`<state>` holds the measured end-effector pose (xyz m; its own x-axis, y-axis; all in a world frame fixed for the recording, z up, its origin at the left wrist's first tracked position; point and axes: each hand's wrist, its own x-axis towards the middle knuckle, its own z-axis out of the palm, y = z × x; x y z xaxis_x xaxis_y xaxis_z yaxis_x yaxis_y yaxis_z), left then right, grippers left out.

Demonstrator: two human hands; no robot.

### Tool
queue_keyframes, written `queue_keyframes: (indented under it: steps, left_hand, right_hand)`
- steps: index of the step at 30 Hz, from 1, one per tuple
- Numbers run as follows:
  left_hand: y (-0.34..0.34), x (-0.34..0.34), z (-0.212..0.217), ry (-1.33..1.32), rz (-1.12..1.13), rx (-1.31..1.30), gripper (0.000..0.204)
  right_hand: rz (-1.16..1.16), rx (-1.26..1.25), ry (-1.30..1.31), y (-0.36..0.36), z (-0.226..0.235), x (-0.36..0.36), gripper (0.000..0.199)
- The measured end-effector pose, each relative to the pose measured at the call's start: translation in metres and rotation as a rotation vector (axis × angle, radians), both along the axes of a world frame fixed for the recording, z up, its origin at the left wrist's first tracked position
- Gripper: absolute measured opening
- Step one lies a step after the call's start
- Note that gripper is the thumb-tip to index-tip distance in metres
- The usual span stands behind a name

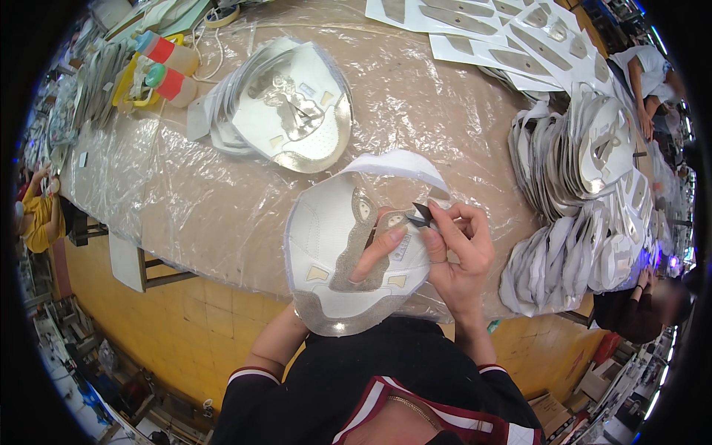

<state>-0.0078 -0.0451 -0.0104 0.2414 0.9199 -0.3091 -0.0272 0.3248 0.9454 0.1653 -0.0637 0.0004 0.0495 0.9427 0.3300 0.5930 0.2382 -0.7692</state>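
Note:
A white shoe upper [315, 230] with grey-beige glittery overlays is held up over the near table edge. My left hand [377, 254] grips it from beneath; the thumb lies over the upper's middle, and most of the other fingers are hidden behind it. Small dark thread snips [421, 214] are pinched in my right hand [466, 252]. Their pointed blades stand at the tip of the upper's eyelet strip, near its right side. Whether the blades touch the material I cannot tell. A curved white collar band [397, 161] arches along the upper's far side.
A stack of similar uppers [297, 111] lies ahead on the plastic-covered table [415, 119]. More piled uppers [564, 163] stand along the right. White sheets with grey pieces [489, 37] lie at the far right. Two bottles [172, 68] stand by a yellow tray at far left. People work on both sides.

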Motion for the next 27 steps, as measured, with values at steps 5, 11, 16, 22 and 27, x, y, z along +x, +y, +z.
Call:
queue_keyframes:
  steps: [5,11,16,22,27]
  left_hand:
    - [0.002,-0.001,0.003,0.043,-0.021,0.000,0.030]
    - [0.001,0.001,0.003,0.121,-0.003,0.097,0.030]
    - [0.003,-0.002,0.003,0.091,-0.028,0.059,0.031]
    - [0.005,-0.004,0.010,0.203,-0.066,0.130,0.031]
    - [0.007,-0.007,0.021,0.131,-0.052,0.034,0.030]
  right_hand:
    - [-0.047,0.093,-0.069,0.002,-0.006,0.000,0.031]
    - [-0.109,0.186,-0.223,0.002,-0.012,-0.001,0.031]
    - [-0.074,0.180,-0.291,0.007,-0.013,0.002,0.030]
    - [-0.040,0.071,-0.118,0.010,-0.009,0.006,0.023]
    - [0.072,-0.188,-0.003,0.011,0.007,0.014,0.025]
